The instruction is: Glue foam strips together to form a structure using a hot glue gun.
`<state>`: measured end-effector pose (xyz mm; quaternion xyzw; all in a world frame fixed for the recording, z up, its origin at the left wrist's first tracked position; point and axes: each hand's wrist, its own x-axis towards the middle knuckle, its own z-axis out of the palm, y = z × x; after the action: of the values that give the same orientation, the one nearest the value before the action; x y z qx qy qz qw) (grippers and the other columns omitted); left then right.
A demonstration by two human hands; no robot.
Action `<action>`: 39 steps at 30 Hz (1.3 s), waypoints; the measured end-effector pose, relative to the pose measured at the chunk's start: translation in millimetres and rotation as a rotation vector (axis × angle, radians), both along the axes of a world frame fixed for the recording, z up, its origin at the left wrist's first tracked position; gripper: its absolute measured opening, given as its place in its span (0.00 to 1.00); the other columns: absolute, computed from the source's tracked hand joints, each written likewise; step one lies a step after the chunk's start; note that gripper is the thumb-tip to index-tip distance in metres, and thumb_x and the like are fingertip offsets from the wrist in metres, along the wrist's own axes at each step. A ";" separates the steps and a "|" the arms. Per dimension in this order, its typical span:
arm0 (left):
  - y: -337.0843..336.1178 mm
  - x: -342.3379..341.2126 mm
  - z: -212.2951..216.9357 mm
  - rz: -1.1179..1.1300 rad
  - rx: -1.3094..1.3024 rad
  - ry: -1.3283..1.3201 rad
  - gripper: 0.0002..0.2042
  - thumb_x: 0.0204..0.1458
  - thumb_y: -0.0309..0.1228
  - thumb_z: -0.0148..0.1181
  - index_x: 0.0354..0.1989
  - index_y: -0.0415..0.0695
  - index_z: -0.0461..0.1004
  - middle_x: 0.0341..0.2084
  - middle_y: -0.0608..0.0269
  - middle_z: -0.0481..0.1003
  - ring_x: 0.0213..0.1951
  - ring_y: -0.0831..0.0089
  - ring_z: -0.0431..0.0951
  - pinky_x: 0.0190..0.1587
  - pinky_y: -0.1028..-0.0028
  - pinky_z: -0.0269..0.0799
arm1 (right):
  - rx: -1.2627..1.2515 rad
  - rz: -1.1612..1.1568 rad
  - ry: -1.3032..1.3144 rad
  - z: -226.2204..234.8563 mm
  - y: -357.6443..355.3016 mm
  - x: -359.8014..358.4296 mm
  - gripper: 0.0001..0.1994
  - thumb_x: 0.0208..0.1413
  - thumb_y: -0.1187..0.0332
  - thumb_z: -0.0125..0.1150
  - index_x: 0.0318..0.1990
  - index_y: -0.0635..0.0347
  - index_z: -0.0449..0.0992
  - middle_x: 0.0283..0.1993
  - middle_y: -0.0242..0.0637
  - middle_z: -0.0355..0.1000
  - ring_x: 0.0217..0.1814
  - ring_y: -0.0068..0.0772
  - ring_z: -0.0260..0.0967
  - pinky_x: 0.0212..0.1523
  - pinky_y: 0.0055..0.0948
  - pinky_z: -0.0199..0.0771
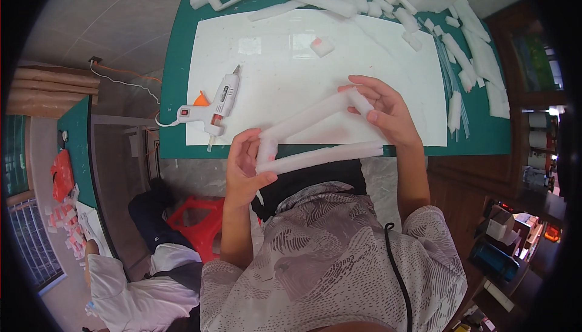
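Note:
Between my hands is a white foam frame (312, 115), made of two long strips with a short block at the left end and another at the far right. My left hand (244, 165) grips its left corner, thumb on the near strip. With fingers behind and thumb in front, my right hand (388, 109) holds the short block at the far right. The near strip's right end stands apart from that block. A white hot glue gun (219, 105) lies on the white board (273, 47), left of the frame. Beyond lies a small foam piece with a pink patch (322, 46).
Foam strips and offcuts (324, 0) crowd the green table's (182, 35) far edge and right side, beside thin clear sticks (454, 89). The glue gun's cable (165, 124) runs off left. A red stool (203, 223) and another person (142, 283) are at lower left.

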<state>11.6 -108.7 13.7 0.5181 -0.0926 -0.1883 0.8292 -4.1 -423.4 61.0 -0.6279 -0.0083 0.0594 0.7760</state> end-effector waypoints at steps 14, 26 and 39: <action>-9.3 -17.0 -4.4 0.015 -0.040 0.014 0.41 0.37 0.24 0.79 0.61 0.38 0.59 0.55 0.54 0.67 0.57 0.65 0.68 0.56 0.67 0.68 | -0.115 -0.021 0.021 20.0 5.2 13.6 0.30 0.51 0.76 0.66 0.64 0.62 0.68 0.53 0.43 0.75 0.48 0.25 0.75 0.46 0.21 0.76; -10.5 -16.2 -7.3 0.029 -0.029 -0.033 0.40 0.38 0.22 0.77 0.60 0.38 0.60 0.54 0.55 0.67 0.57 0.65 0.68 0.56 0.67 0.68 | -0.184 -0.016 0.019 20.4 3.3 15.2 0.27 0.55 0.70 0.65 0.63 0.61 0.68 0.53 0.43 0.76 0.42 0.22 0.74 0.38 0.19 0.76; -27.6 -25.5 -5.6 0.108 -0.146 0.098 0.34 0.44 0.35 0.76 0.56 0.41 0.60 0.54 0.55 0.64 0.59 0.63 0.67 0.61 0.64 0.64 | -0.175 0.071 -0.235 23.7 13.7 17.7 0.52 0.50 0.25 0.49 0.72 0.60 0.56 0.75 0.45 0.52 0.65 0.39 0.65 0.61 0.37 0.67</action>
<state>-13.9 -136.4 8.1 0.4508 -0.0372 -0.1612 0.8772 13.7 -409.7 84.6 -0.6952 -0.1161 0.0134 0.7093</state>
